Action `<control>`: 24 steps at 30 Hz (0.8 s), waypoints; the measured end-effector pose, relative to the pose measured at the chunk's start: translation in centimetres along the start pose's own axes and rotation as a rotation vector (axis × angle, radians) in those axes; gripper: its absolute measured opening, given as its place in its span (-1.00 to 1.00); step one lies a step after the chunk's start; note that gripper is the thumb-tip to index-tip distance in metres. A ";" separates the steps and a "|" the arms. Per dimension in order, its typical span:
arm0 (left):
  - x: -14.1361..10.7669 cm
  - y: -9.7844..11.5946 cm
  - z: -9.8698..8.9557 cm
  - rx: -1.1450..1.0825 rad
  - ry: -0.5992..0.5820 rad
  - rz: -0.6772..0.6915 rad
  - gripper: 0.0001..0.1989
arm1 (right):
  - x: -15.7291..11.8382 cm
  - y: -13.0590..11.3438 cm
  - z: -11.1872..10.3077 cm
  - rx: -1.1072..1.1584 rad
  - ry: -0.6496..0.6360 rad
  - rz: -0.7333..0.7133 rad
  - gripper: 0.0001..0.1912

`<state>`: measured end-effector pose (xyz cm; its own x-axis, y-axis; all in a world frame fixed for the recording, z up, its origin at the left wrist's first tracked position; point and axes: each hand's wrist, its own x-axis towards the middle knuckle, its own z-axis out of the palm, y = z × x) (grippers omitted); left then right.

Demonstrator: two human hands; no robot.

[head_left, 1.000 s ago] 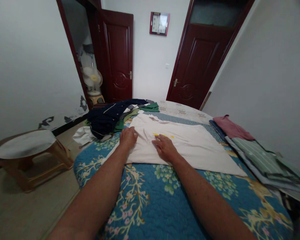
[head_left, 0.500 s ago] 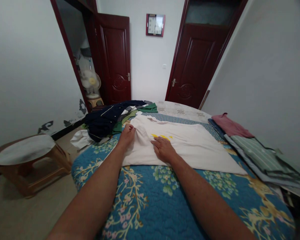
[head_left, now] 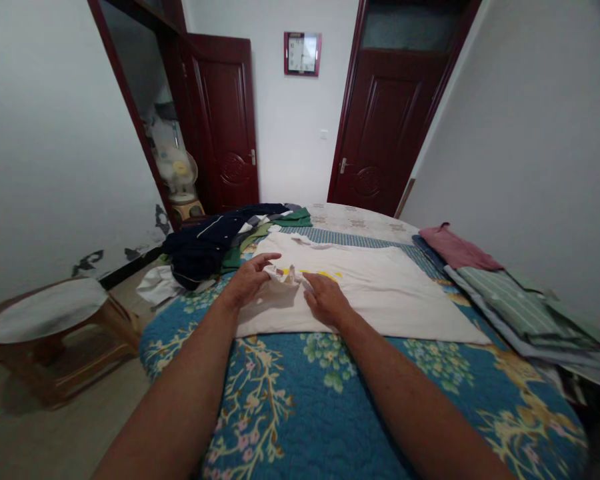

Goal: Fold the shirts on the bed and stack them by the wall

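A white T-shirt (head_left: 385, 287) with a yellow print lies spread sideways on the blue floral cover (head_left: 320, 407). My left hand (head_left: 250, 280) grips a bunched bit of the shirt's fabric near its left part, the index finger stretched out above it. My right hand (head_left: 327, 300) pinches the same raised fold from the other side, beside the yellow print. Between the two hands the cloth stands up in a small crumpled ridge. The fingertips are partly hidden in the fabric.
Dark and green clothes (head_left: 205, 243) are heaped at the left edge. Folded garments, a pink one (head_left: 455, 247) and a green striped one (head_left: 515, 300), lie on the right. A stool (head_left: 50, 313) stands on the floor at left. Two doors and a clock (head_left: 303, 53) are beyond.
My left hand has lifted fabric from the shirt's left part and turned it toward the print. My right hand, earlier flat on the print, now closes on the raised fold. The view shifted slightly.
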<state>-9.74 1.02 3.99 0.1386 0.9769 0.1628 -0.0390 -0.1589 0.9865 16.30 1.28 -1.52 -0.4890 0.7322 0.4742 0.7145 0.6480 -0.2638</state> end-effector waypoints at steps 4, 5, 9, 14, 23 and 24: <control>-0.7 0.7 0.2 0.125 -0.058 0.021 -0.29 | 0.0 -0.3 -0.3 0.084 0.142 -0.052 -0.34; -0.9 0.9 0.3 0.152 -0.072 0.020 -0.30 | 0.0 -0.4 -0.4 0.091 0.151 -0.065 -0.33; -1.4 1.6 0.5 0.202 -0.122 0.021 -0.34 | 0.3 -1.4 -0.8 0.076 0.120 -0.101 -0.38; -1.6 1.8 0.5 0.233 -0.185 0.014 -0.38 | 0.5 -2.2 -0.5 0.010 0.047 -0.104 -0.61; -1.6 1.7 0.4 0.281 -0.199 0.066 -0.43 | 0.7 -2.2 -0.8 0.117 0.080 -0.173 -0.65; -1.5 1.6 0.4 0.275 -0.202 0.071 -0.43 | 0.7 -2.1 -0.7 0.122 0.081 -0.179 -0.68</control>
<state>-9.61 -0.78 5.28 0.3394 0.9182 0.2041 0.2088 -0.2851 0.9355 14.74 0.28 -0.07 -0.5574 0.5870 0.5872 0.5515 0.7904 -0.2666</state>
